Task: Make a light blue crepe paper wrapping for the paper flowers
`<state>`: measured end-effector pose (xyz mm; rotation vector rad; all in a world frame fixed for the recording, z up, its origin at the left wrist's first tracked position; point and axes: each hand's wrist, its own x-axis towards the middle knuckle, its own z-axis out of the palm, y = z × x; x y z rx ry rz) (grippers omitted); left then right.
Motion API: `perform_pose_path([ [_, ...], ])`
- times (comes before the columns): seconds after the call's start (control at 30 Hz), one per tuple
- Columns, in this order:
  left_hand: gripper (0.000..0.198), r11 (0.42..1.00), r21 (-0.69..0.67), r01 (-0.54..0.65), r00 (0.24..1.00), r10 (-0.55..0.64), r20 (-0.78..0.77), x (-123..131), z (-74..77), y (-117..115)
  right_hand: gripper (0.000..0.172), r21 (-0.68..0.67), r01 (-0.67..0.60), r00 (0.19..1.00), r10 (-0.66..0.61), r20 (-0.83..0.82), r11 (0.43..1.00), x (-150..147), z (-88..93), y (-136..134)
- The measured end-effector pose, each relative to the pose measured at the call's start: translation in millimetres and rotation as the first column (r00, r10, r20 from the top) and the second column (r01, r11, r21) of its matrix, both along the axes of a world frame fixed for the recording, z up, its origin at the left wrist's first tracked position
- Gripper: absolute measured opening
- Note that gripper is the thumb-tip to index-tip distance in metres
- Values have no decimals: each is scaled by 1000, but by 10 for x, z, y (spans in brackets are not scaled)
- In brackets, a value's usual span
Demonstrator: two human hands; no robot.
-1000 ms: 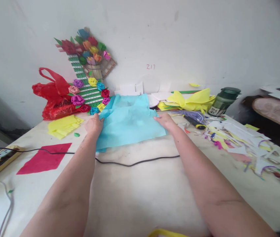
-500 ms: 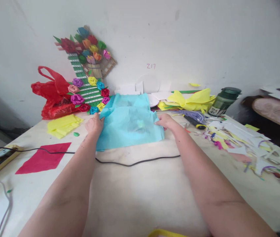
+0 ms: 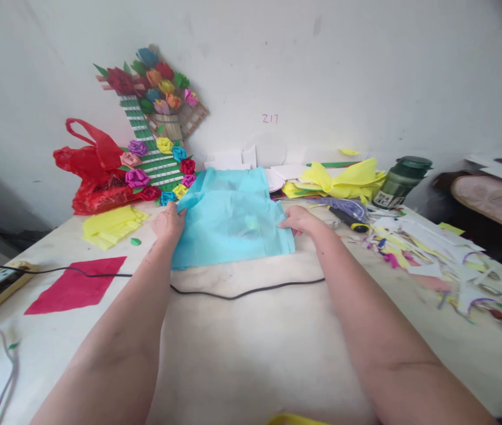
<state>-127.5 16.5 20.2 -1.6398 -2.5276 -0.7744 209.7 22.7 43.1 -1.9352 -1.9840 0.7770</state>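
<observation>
A large light-blue sheet of crepe paper (image 3: 233, 221), folded over and wrinkled, spreads across the back middle of the table. Darker and greenish shapes show faintly through it; what they are I cannot make out. My left hand (image 3: 170, 221) is closed on the sheet's left edge, thumb uppermost. At the right edge, my right hand (image 3: 297, 219) pinches the paper between thumb and fingers. A black cable (image 3: 242, 293) runs over the tabletop just in front of the sheet and passes under both forearms.
Left: yellow paper (image 3: 113, 225), a red paper piece (image 3: 78, 285), a power strip (image 3: 0, 286), a red plastic bag (image 3: 95, 171) and paper flower decorations (image 3: 157, 141). Right: yellow paper (image 3: 343, 179), a box cutter (image 3: 348, 219), a green bottle (image 3: 402, 182) and paper scraps (image 3: 432, 254).
Almost nothing differs. Both hands keep their hold on the blue crepe paper, and the view has shifted very slightly.
</observation>
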Motion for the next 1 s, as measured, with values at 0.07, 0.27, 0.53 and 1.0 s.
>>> perform_pose_path([
  [0.07, 44, 998, 43, -39, 997, 42, -60, -6, -35, -8, 16, 5, -25, 966, 23, 256, 1000, -27, 141, -71],
  [0.27, 44, 862, 499, 91, 976, 22, -215, 112, 86, -119, 25, 257, -178, 849, 16, 529, 950, -248, 503, -349],
  [0.53, 18, 670, 210, 712, 696, -632, -341, 795, 231, -527, 16, 248, -559, 794, 426, 434, 791, -555, 337, -477],
  [1.0, 39, 348, -194, 917, 269, -900, -343, 914, 1, -793, 23, 209, -782, 558, 510, 655, 587, -466, -11, -719],
])
